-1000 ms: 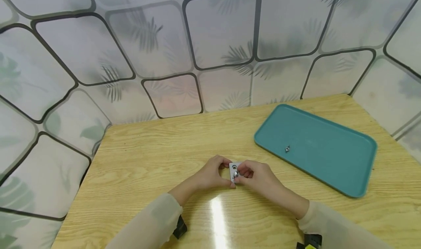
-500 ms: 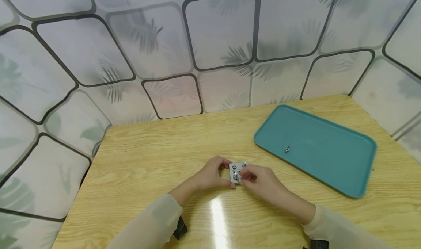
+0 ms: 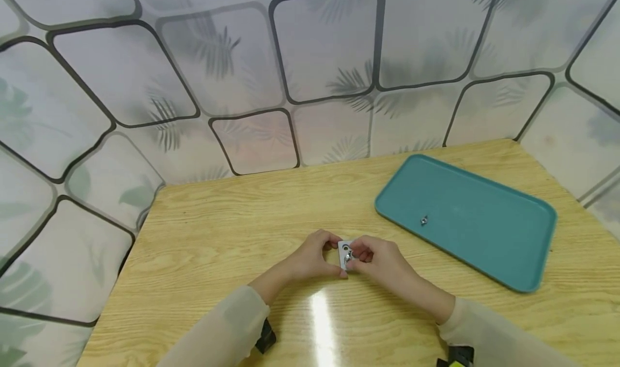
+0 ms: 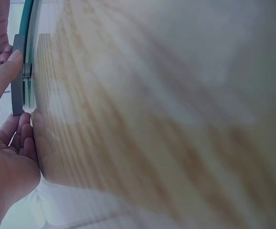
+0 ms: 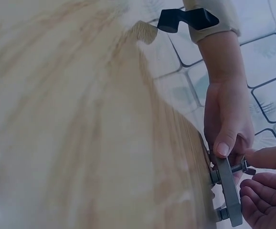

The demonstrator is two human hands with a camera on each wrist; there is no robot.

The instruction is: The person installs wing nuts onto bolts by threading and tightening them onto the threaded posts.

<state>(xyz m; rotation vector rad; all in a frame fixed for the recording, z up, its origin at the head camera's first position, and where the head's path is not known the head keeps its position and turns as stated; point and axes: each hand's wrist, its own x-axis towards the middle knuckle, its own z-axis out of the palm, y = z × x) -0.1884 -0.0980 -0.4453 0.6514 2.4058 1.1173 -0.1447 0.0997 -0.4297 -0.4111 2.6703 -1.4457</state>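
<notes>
Near the middle of the table, my left hand (image 3: 312, 258) grips a small grey metal plate (image 3: 342, 259) by its edges, thumb on the near side. The plate has round holes and stands on bolt heads (image 5: 216, 177), as the right wrist view shows. A threaded bolt (image 5: 237, 167) sticks out of its upper face with a wing nut (image 5: 246, 168) at the end. My right hand (image 3: 385, 259) pinches this wing nut between thumb and fingers. Its fingers cover the plate's right part in the head view.
A teal tray (image 3: 465, 221) lies to the right on the wooden table (image 3: 232, 216). One small metal piece, apparently another wing nut (image 3: 424, 220), rests near the tray's left edge. A patterned curtain (image 3: 329, 44) surrounds the table at the back and sides.
My right hand drew back slightly to the right half a second ago, showing a second bolt, and has come back over the plate. The left hand holds still.
</notes>
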